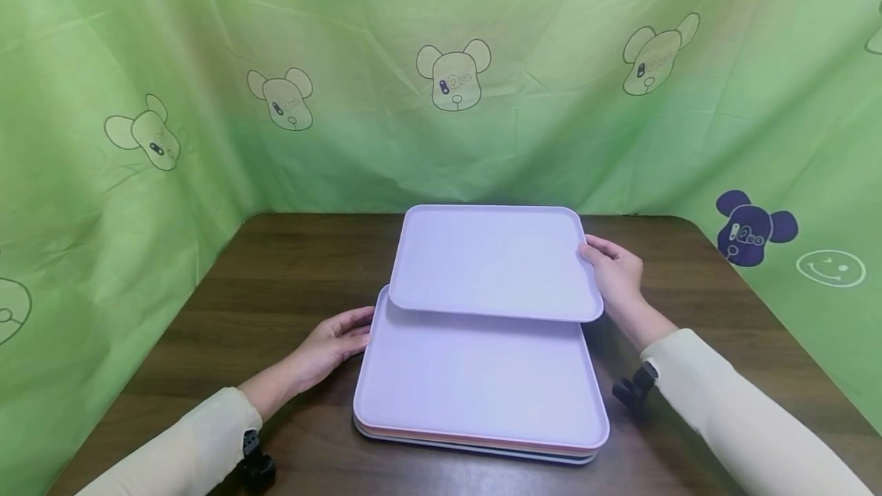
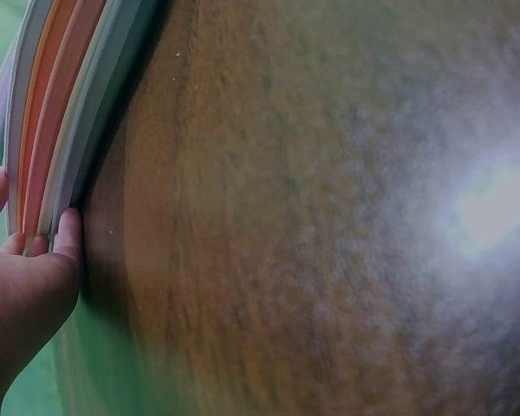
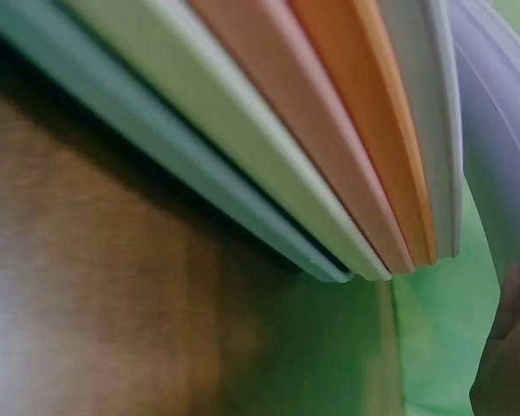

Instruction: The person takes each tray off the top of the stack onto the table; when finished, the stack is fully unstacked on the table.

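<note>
A pale lilac rectangular tray [image 1: 492,262] is raised at its far position over a stack of trays [image 1: 475,381]. My right hand [image 1: 615,270] pinches its right edge, thumb on top and fingers beneath. In the right wrist view, the raised tray [image 3: 494,113] stands apart from the stack, and part of my right hand [image 3: 507,347] shows at its edge. The stack's top tray is also lilac. My left hand [image 1: 331,347] rests against the stack's left side, with fingertips [image 2: 68,230] along the tray edges in the left wrist view.
Orange, pink, pale green and teal tray edges [image 3: 329,139] show below the top one. Everything stands on a dark brown wooden table [image 1: 289,274]. A green curtain [image 1: 344,159] with bear-head drawings hangs behind it and at both sides.
</note>
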The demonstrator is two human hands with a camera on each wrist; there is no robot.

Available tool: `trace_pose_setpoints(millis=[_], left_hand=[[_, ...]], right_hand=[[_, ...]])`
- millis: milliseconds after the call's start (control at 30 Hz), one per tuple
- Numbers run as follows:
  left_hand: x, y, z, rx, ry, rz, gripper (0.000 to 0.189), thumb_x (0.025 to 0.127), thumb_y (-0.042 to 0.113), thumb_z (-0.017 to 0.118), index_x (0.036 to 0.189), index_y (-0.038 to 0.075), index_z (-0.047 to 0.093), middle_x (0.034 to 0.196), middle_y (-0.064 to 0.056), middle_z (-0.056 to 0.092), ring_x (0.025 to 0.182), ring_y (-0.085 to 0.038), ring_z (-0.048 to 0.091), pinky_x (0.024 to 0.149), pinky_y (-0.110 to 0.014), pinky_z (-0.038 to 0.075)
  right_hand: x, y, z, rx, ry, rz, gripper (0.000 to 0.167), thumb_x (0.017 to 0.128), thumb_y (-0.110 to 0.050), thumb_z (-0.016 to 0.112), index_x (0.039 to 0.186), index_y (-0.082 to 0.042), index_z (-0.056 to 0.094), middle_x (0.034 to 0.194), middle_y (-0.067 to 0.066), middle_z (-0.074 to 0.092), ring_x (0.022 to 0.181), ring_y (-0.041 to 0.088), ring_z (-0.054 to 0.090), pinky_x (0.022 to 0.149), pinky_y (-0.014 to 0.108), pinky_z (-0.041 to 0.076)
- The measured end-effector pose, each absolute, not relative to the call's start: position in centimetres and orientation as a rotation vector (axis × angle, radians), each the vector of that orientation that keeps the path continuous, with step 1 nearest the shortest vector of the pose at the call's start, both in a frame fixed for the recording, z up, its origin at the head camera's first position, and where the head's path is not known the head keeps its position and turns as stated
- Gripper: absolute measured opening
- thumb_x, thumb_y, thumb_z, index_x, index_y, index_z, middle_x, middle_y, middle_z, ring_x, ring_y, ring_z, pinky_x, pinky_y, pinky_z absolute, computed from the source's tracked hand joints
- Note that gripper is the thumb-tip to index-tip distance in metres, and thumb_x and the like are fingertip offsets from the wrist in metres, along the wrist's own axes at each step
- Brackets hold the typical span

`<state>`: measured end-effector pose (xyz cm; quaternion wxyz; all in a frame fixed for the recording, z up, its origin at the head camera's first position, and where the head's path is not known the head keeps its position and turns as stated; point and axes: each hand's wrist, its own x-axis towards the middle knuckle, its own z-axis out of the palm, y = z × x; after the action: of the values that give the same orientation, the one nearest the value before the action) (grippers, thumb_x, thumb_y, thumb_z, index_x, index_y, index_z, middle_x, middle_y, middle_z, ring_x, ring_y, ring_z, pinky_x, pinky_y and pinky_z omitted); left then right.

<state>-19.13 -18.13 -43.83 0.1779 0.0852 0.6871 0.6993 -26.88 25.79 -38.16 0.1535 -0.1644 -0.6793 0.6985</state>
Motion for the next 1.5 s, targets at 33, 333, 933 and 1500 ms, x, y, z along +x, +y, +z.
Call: trace_pose_setpoints(millis=[33,333,933,1500], left_hand=[[-19.1,-18.1,-43.8,0.237,1.947,1.975,0.063,0.093,0.009,0.065,0.146,-0.007,0.034,0.148,-0.025,0.036,0.132,-0.032,0.042,0.098,-0.030,0.044],[-18.8,-18.0,-43.2,0.218,1.941,1.967,0.063,0.094,0.009,0.064,0.147,-0.006,0.033,0.149,-0.024,0.035,0.134,-0.034,0.039,0.099,-0.030,0.044],[-18.7,-18.1,-43.0,0.215,1.946,1.961,0.062,0.094,0.010,0.064,0.146,-0.006,0.034,0.148,-0.024,0.036,0.132,-0.034,0.042,0.099,-0.031,0.044],[-18.8,-18.0,-42.9,0.221,1.942,1.958,0.062,0.094,0.009,0.065,0.146,-0.006,0.034,0.148,-0.025,0.037,0.133,-0.034,0.040,0.097,-0.029,0.045]], right_hand=[[-27.2,25.8,-38.1,-0.482,-1.935,2.006,0.033,0.088,-0.012,0.071,0.119,-0.002,0.068,0.076,-0.014,0.068,0.068,0.001,0.061,0.060,0.014,0.050],[-29.8,25.5,-37.9,-0.457,-1.932,1.926,0.037,0.088,-0.011,0.071,0.122,0.002,0.066,0.074,-0.014,0.064,0.070,0.003,0.059,0.061,0.013,0.049],[-33.5,25.7,-38.8,-0.502,-1.972,1.854,0.036,0.089,-0.013,0.069,0.122,0.001,0.066,0.080,-0.011,0.062,0.074,0.003,0.057,0.070,0.016,0.047],[-34.2,25.6,-40.7,-0.407,-2.179,1.716,0.035,0.092,-0.014,0.065,0.122,0.002,0.066,0.103,0.008,0.067,0.075,0.001,0.056,0.071,0.015,0.046]])
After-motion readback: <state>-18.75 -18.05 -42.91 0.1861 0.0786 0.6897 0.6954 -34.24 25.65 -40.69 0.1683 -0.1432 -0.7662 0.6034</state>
